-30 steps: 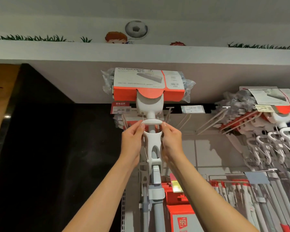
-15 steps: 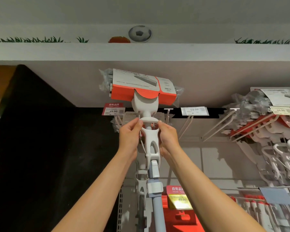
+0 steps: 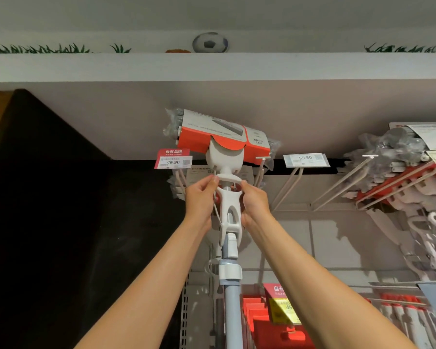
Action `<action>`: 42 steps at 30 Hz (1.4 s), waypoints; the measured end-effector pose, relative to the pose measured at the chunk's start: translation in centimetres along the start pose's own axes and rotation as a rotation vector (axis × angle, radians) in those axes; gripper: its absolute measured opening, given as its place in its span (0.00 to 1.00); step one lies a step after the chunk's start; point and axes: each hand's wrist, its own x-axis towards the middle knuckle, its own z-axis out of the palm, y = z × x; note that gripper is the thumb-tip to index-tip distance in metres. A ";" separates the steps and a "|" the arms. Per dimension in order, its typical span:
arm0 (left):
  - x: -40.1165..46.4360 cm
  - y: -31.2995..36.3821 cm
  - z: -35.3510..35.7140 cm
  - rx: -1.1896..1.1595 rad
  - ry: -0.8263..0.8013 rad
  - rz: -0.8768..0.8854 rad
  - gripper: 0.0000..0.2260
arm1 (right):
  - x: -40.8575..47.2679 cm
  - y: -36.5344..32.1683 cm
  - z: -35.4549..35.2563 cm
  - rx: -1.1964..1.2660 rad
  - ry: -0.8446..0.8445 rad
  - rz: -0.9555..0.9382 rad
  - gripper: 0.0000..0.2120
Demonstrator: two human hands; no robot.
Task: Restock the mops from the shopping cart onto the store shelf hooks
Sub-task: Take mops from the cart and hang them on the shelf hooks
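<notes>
mop (image 3: 225, 210) held head-up against the top row of the shelf, between both hands; orange and white card sleeve on its head (image 3: 224, 139) tilted, left end higher, just below the overhead ledge (image 3: 212, 68). grey pole runs straight down out of view at the bottom edge.

left hand (image 3: 199, 197): thumb and fingers pinch the left end of the white crossbar on the mop neck. right hand (image 3: 254, 201): fingers curled on the right end of the same bar, palm against the white wringer frame. both gripping, none free.

hook (image 3: 261, 167) with a t-shaped tip sits just right of the mop neck, behind it; whether the mop already bears on a hook cannot be told, the neck hides the contact. price tag 49.90 (image 3: 173, 161) at the left of the head, tag 59.50 (image 3: 305, 159) to the right on an empty hook. more mops (image 3: 413, 177) hang packed at the right end of the row. shopping cart not in view.

step in hand, by judgement: seating this mop on its hook. next move calls for levelling the head, lining the neck with the prongs, pushing back along them, then easing off both hands only once the weight is carried. risk: releasing early, the long pole would swing and drop.
</notes>
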 end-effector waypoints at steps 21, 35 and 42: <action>5.7 -9.3 -3.7 -0.114 0.015 -0.194 0.08 | 6.1 8.1 1.0 -0.070 0.144 -0.105 0.12; 6.3 -14.8 -4.8 -0.092 -0.005 -0.278 0.12 | 7.0 11.6 -1.8 -0.151 0.158 -0.101 0.13; 6.5 -15.3 -5.0 -0.048 -0.012 -0.264 0.13 | 6.8 11.8 -2.0 -0.150 0.129 -0.103 0.12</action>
